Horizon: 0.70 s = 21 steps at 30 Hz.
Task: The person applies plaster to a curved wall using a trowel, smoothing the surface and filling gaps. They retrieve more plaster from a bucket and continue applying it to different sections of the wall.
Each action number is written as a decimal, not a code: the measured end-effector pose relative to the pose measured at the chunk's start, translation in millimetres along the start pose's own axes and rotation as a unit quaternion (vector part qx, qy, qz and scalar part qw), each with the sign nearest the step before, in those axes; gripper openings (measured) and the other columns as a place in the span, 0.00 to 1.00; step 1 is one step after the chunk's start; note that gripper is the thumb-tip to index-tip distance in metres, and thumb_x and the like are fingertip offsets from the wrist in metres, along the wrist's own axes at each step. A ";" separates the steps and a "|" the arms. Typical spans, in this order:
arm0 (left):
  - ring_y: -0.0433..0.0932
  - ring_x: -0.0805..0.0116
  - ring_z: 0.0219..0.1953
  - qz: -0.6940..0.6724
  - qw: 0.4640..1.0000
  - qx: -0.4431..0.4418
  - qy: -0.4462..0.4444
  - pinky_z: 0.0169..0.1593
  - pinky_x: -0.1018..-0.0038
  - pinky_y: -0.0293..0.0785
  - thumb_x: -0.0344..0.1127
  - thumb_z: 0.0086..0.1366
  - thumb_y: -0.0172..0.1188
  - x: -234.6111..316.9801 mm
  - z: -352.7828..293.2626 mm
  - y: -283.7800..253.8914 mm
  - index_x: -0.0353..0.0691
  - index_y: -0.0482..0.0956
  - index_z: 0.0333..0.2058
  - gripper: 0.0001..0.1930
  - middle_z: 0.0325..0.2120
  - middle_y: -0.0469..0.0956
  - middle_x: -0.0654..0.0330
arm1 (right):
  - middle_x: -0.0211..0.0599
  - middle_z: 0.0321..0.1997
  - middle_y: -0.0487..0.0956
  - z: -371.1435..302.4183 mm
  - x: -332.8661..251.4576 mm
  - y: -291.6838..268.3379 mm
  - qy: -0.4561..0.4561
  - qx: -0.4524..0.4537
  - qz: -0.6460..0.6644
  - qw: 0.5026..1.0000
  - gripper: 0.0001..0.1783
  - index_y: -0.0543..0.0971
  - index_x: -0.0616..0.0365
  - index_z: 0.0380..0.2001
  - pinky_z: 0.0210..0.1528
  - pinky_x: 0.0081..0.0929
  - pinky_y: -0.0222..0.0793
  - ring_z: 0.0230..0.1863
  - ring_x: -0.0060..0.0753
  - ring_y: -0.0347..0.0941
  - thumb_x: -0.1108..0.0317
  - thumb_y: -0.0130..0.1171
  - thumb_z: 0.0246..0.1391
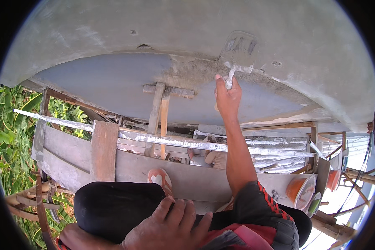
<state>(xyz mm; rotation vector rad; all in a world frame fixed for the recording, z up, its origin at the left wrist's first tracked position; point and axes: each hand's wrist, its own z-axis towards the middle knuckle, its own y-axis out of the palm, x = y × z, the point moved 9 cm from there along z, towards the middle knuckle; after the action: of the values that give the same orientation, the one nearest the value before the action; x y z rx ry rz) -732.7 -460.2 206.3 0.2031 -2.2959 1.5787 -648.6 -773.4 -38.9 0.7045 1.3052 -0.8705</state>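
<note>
Head view: right hand (228,98) gripped handle of trowel (239,46), fist closed around it, arm reaching up. Trowel blade lay against grey plastered surface (171,29), above edge of bluish panel (112,81). Left hand (173,225) loosely open, fingers spread, over lap near dark-clothed knee (112,204); palm contact could not be told. Wooden props (155,118) stood under panel. White-smeared long bar (175,142) ran beyond knees, left to right. Sandalled foot (159,179) rested on planks (196,179). Orange tub (295,188) sat at right, leafy plants (12,133) at left
</note>
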 end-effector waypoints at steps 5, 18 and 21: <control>0.74 0.49 0.60 0.013 0.999 0.024 -0.018 0.70 0.56 0.64 0.42 0.68 0.56 -6.5 -4.1 -9.7 0.39 0.77 0.61 0.25 0.51 0.78 0.48 | 0.20 0.24 0.75 -24.3 47.8 -26.9 0.082 -0.002 -0.028 0.996 0.11 0.79 0.61 0.39 0.29 0.22 0.62 0.25 0.13 0.64 0.63 0.65 0.70; 0.73 0.46 0.62 -0.009 1.000 0.018 -0.023 0.74 0.49 0.59 0.44 0.69 0.55 -10.1 -10.0 -2.9 0.38 0.77 0.60 0.25 0.51 0.78 0.46 | 0.24 0.22 0.71 -16.9 41.5 -0.1 0.055 0.007 -0.002 0.998 0.11 0.74 0.55 0.37 0.25 0.24 0.62 0.21 0.17 0.66 0.63 0.65 0.70; 0.73 0.45 0.62 0.017 1.000 0.017 -0.004 0.75 0.48 0.59 0.45 0.69 0.55 -3.3 -6.8 -3.4 0.38 0.77 0.60 0.25 0.51 0.78 0.46 | 0.24 0.21 0.71 1.1 26.0 10.2 -0.017 0.007 -0.023 1.000 0.11 0.74 0.55 0.37 0.25 0.24 0.62 0.21 0.18 0.66 0.63 0.65 0.70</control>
<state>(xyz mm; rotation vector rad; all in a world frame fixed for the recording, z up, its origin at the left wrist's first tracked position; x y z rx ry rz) -727.2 -455.4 210.3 0.1804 -2.2920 1.6382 -638.1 -772.8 -64.8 0.6700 1.2893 -0.9266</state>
